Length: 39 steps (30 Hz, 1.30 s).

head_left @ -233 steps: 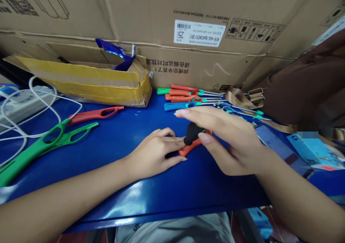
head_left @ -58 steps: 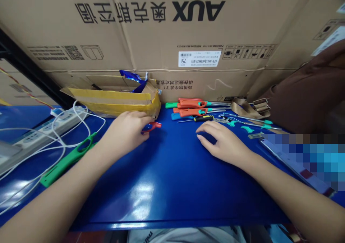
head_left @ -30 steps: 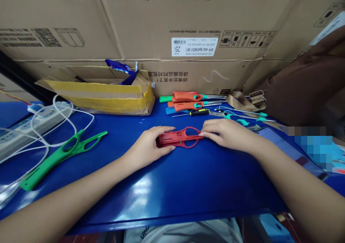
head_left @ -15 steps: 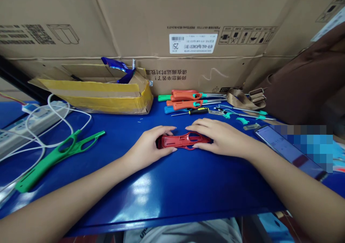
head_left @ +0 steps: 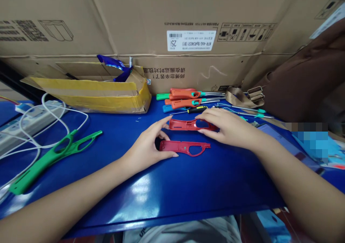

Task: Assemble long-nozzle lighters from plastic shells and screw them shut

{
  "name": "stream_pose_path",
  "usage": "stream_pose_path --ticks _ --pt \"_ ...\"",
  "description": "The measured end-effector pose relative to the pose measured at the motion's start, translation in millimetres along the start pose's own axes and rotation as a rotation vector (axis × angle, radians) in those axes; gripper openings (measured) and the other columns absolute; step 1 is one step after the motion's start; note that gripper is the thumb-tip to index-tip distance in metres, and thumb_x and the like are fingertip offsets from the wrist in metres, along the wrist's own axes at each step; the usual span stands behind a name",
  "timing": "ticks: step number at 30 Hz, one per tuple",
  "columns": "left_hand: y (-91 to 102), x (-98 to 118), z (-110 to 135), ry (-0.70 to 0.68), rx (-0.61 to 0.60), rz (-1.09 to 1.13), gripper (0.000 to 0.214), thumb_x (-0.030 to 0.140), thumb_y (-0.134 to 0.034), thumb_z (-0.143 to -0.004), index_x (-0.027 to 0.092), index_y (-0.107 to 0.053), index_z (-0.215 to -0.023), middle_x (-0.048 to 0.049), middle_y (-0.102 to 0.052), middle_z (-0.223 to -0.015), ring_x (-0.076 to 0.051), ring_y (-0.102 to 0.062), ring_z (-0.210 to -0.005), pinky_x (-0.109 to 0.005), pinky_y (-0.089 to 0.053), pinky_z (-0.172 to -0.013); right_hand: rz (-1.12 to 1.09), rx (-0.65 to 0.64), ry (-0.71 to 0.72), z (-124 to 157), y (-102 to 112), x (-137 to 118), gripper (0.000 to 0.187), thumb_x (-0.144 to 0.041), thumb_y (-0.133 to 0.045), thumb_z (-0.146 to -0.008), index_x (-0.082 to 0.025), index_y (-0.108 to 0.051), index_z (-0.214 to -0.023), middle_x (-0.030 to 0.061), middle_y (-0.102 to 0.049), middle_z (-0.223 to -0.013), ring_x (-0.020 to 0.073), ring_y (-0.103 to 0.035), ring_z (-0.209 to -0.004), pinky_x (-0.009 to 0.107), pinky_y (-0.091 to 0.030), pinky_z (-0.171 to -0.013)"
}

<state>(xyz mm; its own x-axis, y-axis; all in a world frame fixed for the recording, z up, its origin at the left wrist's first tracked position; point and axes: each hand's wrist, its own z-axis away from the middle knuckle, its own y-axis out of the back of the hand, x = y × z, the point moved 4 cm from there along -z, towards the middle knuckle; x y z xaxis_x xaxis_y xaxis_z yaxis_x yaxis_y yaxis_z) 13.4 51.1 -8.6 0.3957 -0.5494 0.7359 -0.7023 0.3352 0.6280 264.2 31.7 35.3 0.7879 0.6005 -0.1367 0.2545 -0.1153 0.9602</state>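
Two red plastic halves of a lighter casing lie one behind the other on the blue table, hollow sides up. My right hand (head_left: 229,126) pinches the right part of the far red casing half (head_left: 182,124) between thumb and fingers. Around the left end of the near red casing half (head_left: 183,147) is my left hand (head_left: 147,142), thumb in front and curled fingers behind. Its index fingertip reaches the left end of the far half. The near half's trigger loop points right. To the left lies a green casing (head_left: 43,164) with its halves spread.
Several orange, green and blue lighters (head_left: 183,102) lie at the back beside a black-and-yellow screwdriver (head_left: 196,109). A yellow-taped cardboard box (head_left: 91,99), white cables (head_left: 40,142) and a power strip (head_left: 35,122) stand left. A phone (head_left: 285,142) lies near my right forearm.
The red casing has come apart into two halves. The far half has moved away from me with my right hand; the near half is slightly closer, at my left hand.
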Motion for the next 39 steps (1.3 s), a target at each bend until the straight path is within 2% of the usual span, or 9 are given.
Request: stream_pose_path --ticks 3,10,16,20,24,30,33,36,39 --pt "-1.3 5 3 -0.041 -0.005 -0.094 0.100 0.041 -0.090 -0.074 0.035 -0.033 -0.156 -0.0042 -0.060 -0.118 -0.017 -0.069 -0.087 -0.039 -0.058 -0.093 -0.042 -0.061 0.012 -2 -7 -2 0.030 -0.035 -0.061 -0.099 -0.020 -0.065 -0.123 0.0125 -0.071 -0.115 0.0285 -0.066 -0.104 0.044 -0.053 -0.092" --pt "3.2 14 5 -0.033 0.014 -0.187 0.092 0.045 -0.086 -0.077 0.034 -0.037 -0.154 -0.0068 -0.047 -0.137 -0.017 -0.065 -0.096 -0.037 -0.057 -0.095 -0.052 -0.088 -0.002 -3 -9 0 0.026 -0.032 -0.059 -0.100 -0.019 -0.064 -0.122 0.0120 -0.070 -0.111 0.0279 -0.065 -0.102 0.043 -0.051 -0.091" --pt "5.4 23 4 -0.232 -0.043 -0.372 0.027 0.037 -0.078 -0.085 0.026 -0.072 -0.109 -0.0065 -0.060 -0.124 -0.027 -0.058 -0.114 -0.045 -0.048 -0.100 -0.117 -0.100 0.031 -3 -18 -5 0.029 -0.031 -0.062 -0.099 -0.020 -0.064 -0.125 0.0113 -0.069 -0.116 0.0265 -0.065 -0.105 0.041 -0.053 -0.093" --pt "-1.5 23 5 -0.287 -0.183 -0.389 0.022 0.036 -0.072 -0.092 0.026 -0.072 -0.110 -0.0047 -0.069 -0.114 -0.024 -0.060 -0.107 -0.042 -0.046 -0.093 -0.146 -0.089 0.052 -4 -22 -10 0.031 -0.029 -0.061 -0.099 -0.019 -0.063 -0.128 0.0119 -0.068 -0.118 0.0260 -0.065 -0.108 0.041 -0.053 -0.095" --pt "-3.0 22 4 -0.264 -0.206 -0.346 0.021 0.033 -0.066 -0.096 0.023 -0.072 -0.114 -0.0042 -0.072 -0.109 -0.021 -0.063 -0.100 -0.038 -0.047 -0.088 -0.128 -0.003 0.024 -4 -12 -5 0.027 -0.033 -0.062 -0.098 -0.018 -0.066 -0.121 0.0116 -0.070 -0.111 0.0257 -0.066 -0.101 0.039 -0.054 -0.088" --pt "8.0 3 -3 -0.188 -0.050 -0.293 0.021 0.033 -0.072 -0.093 0.021 -0.075 -0.109 -0.0054 -0.072 -0.105 -0.022 -0.064 -0.094 -0.037 -0.050 -0.086 -0.321 0.225 0.023 1 19 -3 0.024 -0.032 -0.071 -0.090 -0.021 -0.068 -0.111 0.0069 -0.072 -0.106 0.0210 -0.068 -0.094 0.034 -0.053 -0.086" --pt "12.9 -6 -8 -0.167 -0.006 -0.239 0.019 0.031 -0.076 -0.089 0.019 -0.076 -0.104 -0.0054 -0.073 -0.102 -0.022 -0.065 -0.093 -0.036 -0.051 -0.085 -0.423 0.067 0.095 -1 14 -16 0.024 -0.030 -0.074 -0.088 -0.021 -0.069 -0.110 0.0053 -0.072 -0.104 0.0194 -0.067 -0.093 0.033 -0.052 -0.087" --pt "13.5 -10 -11 -0.160 -0.012 -0.185 0.018 0.032 -0.076 -0.089 0.021 -0.077 -0.104 -0.0050 -0.074 -0.104 -0.021 -0.066 -0.095 -0.037 -0.051 -0.089 -0.336 -0.140 0.108 -3 -4 -26 0.019 -0.029 -0.074 -0.088 -0.019 -0.070 -0.104 0.0053 -0.070 -0.097 0.0211 -0.062 -0.093 0.034 -0.051 -0.083" --pt "12.4 -11 -12 -0.153 -0.005 -0.169 0.022 0.037 -0.076 -0.090 0.023 -0.077 -0.107 -0.0043 -0.073 -0.105 -0.021 -0.065 -0.097 -0.037 -0.051 -0.089 -0.255 -0.205 0.142 -5 -18 -30 0.009 -0.023 -0.071 -0.091 -0.019 -0.070 -0.098 0.0055 -0.069 -0.099 0.0226 -0.059 -0.099 0.035 -0.049 -0.086"
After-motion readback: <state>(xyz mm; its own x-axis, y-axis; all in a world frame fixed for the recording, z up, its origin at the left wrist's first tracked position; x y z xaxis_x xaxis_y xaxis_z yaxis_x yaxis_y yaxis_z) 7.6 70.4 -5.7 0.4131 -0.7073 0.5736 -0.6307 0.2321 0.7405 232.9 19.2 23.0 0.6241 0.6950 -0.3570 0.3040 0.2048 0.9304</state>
